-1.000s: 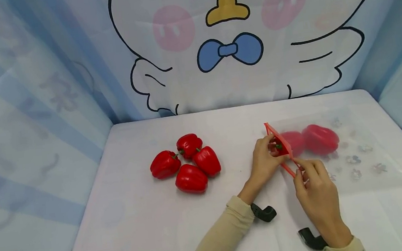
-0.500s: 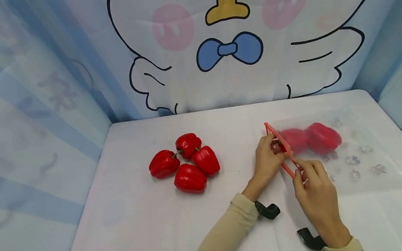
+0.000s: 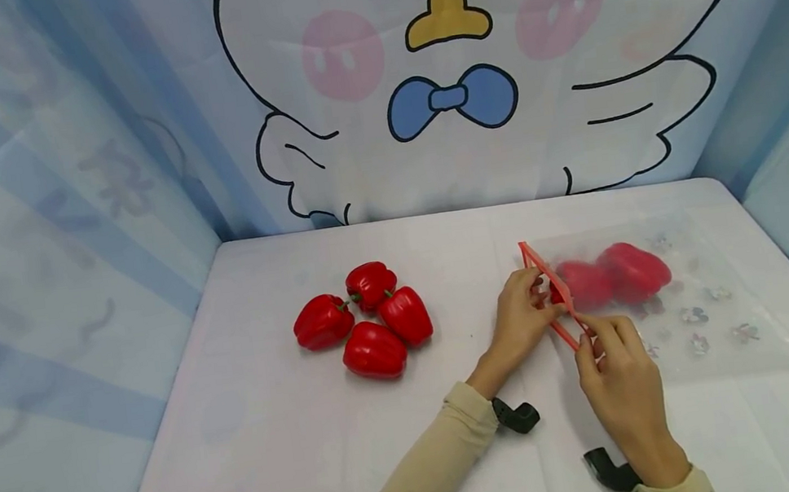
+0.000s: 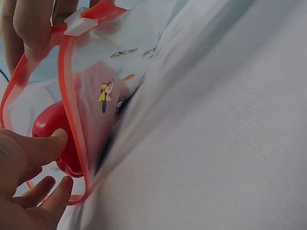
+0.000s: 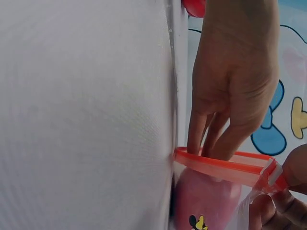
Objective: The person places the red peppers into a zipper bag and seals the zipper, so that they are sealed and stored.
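Observation:
A see-through zip bag (image 3: 724, 341) with an orange-red rim lies on the right of the table, its mouth facing left. Two red bell peppers show inside, one deeper (image 3: 634, 270) and one near the mouth (image 3: 584, 284). My left hand (image 3: 519, 314) reaches into the mouth. In the left wrist view, its thumb (image 4: 57, 139) touches the nearer pepper (image 4: 50, 122) while the other fingers spread loosely below. My right hand (image 3: 622, 386) pinches the rim's near end, beside a white slider (image 4: 80, 25), and the mouth stands apart.
Several loose red bell peppers (image 3: 374, 351) sit clustered left of the hands on the white table (image 3: 258, 460). A curtain with a cartoon bird (image 3: 458, 164) hangs behind the table. Black curved pieces (image 3: 517, 415) stick out at both wrists.
My left hand pushed the nearer pepper from the bag's mouth farther inside, then drew back slightly to the left. The right hand has kept its pinch on the rim.

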`<act>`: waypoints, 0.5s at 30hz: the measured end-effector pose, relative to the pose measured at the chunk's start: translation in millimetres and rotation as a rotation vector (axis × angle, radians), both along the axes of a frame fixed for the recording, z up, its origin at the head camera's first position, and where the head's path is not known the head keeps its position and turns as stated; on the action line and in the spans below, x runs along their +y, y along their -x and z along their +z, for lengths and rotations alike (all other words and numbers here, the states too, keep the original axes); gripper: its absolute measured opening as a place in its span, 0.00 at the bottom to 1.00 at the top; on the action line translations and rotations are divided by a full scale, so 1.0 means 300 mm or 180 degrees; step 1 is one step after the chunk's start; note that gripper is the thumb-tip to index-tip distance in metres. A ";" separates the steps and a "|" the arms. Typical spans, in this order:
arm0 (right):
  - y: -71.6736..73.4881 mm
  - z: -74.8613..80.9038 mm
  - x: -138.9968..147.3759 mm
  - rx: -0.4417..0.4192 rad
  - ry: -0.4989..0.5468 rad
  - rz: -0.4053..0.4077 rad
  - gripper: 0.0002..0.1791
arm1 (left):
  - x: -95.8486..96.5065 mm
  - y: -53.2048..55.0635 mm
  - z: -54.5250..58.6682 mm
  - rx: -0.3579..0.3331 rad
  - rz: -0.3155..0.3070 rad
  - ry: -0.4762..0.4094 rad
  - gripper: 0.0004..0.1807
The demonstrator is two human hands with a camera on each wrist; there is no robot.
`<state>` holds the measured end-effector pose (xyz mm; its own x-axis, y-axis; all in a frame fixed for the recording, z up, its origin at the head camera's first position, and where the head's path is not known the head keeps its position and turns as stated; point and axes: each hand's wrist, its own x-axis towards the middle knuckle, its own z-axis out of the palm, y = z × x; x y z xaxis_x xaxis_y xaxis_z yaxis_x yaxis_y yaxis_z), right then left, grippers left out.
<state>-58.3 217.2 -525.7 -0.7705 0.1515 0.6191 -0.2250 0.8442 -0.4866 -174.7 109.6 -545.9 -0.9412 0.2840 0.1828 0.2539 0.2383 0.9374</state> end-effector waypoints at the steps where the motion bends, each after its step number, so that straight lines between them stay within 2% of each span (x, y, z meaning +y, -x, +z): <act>1: 0.000 0.002 -0.001 0.0004 -0.0005 0.0003 0.18 | -0.004 0.000 0.000 0.0020 -0.0004 0.0029 0.31; 7: 0.002 0.014 -0.007 0.0053 -0.0033 -0.0006 0.20 | -0.014 -0.006 -0.006 0.0098 -0.0010 0.0075 0.30; 15: 0.003 0.004 -0.011 0.0059 -0.0052 -0.0014 0.19 | 0.004 -0.025 -0.021 -0.0101 0.0023 -0.0102 0.22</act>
